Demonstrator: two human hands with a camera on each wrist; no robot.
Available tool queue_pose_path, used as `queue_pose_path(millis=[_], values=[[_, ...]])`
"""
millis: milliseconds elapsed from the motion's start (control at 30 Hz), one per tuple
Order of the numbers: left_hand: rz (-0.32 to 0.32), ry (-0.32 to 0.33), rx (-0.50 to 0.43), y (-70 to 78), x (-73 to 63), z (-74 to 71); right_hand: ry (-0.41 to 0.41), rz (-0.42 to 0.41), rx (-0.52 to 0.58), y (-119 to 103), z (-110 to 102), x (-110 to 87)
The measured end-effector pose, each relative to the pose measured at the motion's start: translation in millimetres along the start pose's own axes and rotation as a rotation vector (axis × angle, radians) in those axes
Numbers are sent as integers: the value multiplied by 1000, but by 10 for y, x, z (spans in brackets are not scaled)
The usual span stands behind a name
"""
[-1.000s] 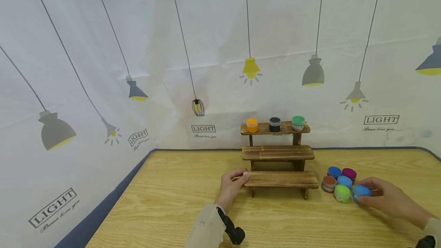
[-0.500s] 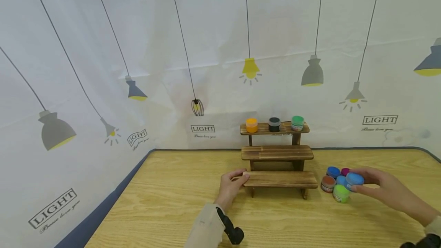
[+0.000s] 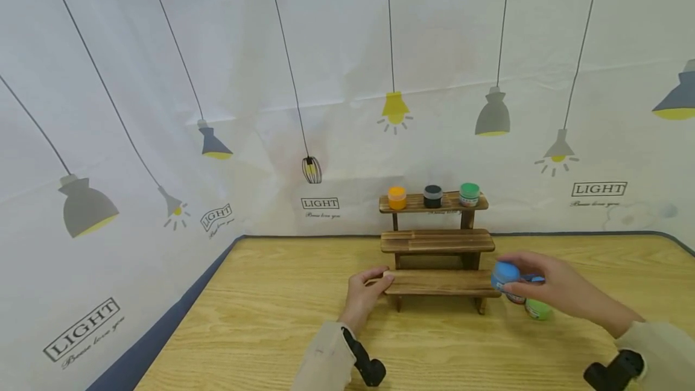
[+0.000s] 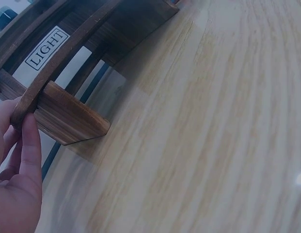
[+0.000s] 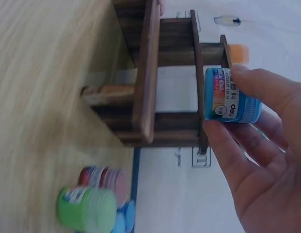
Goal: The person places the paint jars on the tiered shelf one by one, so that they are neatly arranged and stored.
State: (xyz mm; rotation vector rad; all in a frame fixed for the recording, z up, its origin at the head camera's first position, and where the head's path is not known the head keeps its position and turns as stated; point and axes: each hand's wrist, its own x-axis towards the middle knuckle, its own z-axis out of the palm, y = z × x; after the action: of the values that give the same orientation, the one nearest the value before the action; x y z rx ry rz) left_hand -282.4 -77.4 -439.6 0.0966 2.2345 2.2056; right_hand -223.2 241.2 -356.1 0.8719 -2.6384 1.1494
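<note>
A three-step wooden stand (image 3: 442, 282) is on the table. My left hand (image 3: 362, 298) pinches the left end of its lowest step between thumb and fingers, as the left wrist view also shows. In my right hand (image 3: 564, 291) is a blue paint jar (image 5: 230, 94), gripped between thumb and fingers; in the head view it overlaps the right end of the lowest step. On the top step stand an orange jar (image 3: 397, 198), a black jar (image 3: 433, 197) and a green jar (image 3: 470, 195).
Right of the stand, partly hidden behind my right hand, are a light green jar (image 5: 85, 208), a reddish-brown jar (image 5: 104, 179) and blue jars (image 5: 126, 216). A white wall sheet (image 3: 347, 77) printed with lamps rises behind the wooden table (image 3: 271, 318).
My right hand has picked the blue jar up from the group on the table and carried it left to the stand. My left hand has stayed on the lowest step.
</note>
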Motion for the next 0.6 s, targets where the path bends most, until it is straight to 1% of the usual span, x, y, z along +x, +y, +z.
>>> queue_pose_path(millis=[67,133,233,300,367,500,600], values=[[-3,-1,-7,-5,2,6,-7,19,-18,-77,28,78],[3,-3,-9,-7,5,15,-1,19,-33,-147,64,163],[6,0,-15,-11,12,24,16,-14,-60,-224,128,307],[13,4,-11,-9,13,26,18,-39,-48,-257,173,415],[16,6,-8,-8,11,22,9,-54,-13,-282,219,526],[15,-5,3,-7,9,9,-1,-44,42,-331,316,730],[14,-10,19,-1,9,-2,-14,-39,30,-371,387,854]])
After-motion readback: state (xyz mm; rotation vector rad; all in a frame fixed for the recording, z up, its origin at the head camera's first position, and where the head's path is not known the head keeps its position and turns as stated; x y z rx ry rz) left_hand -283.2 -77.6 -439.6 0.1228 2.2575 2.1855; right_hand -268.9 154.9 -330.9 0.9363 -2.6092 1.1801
